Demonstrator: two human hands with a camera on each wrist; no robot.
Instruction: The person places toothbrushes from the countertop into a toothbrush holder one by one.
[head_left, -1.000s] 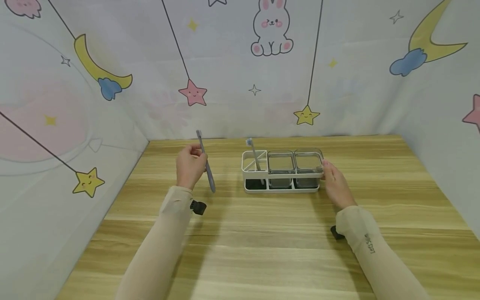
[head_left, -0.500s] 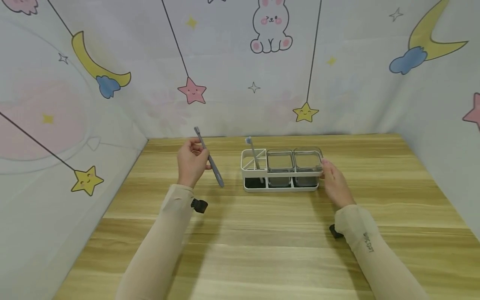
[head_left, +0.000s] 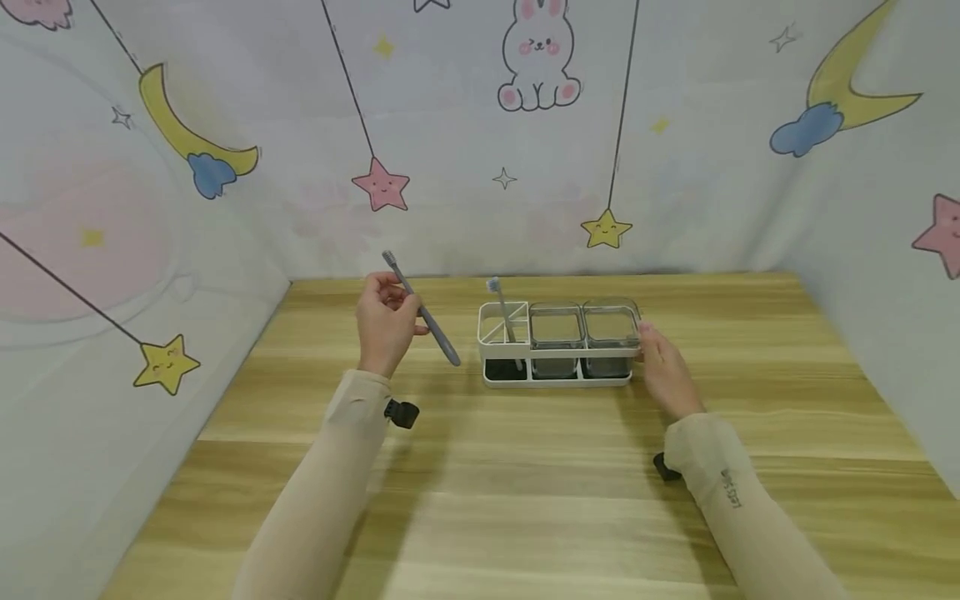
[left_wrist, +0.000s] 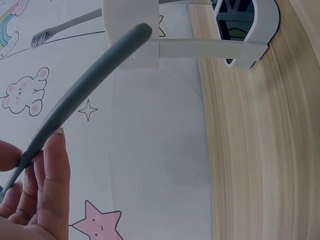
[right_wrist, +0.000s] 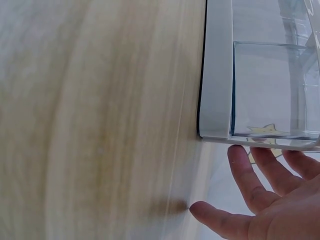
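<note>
Head view shows the left hand (head_left: 386,321) pinching a light, stiff grey toothbrush (head_left: 422,308) mid-handle, at nine o'clock from the white holder (head_left: 557,346), which the relaxed, flat-fingered right hand (head_left: 663,371) steadies on the tabletop (head_left: 525,467).

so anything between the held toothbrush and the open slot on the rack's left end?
Nothing visible. The left hand holds the grey toothbrush just left of the white rack, with clear air between. One toothbrush already stands in the divided left section; the right hand touches the far end.
</note>
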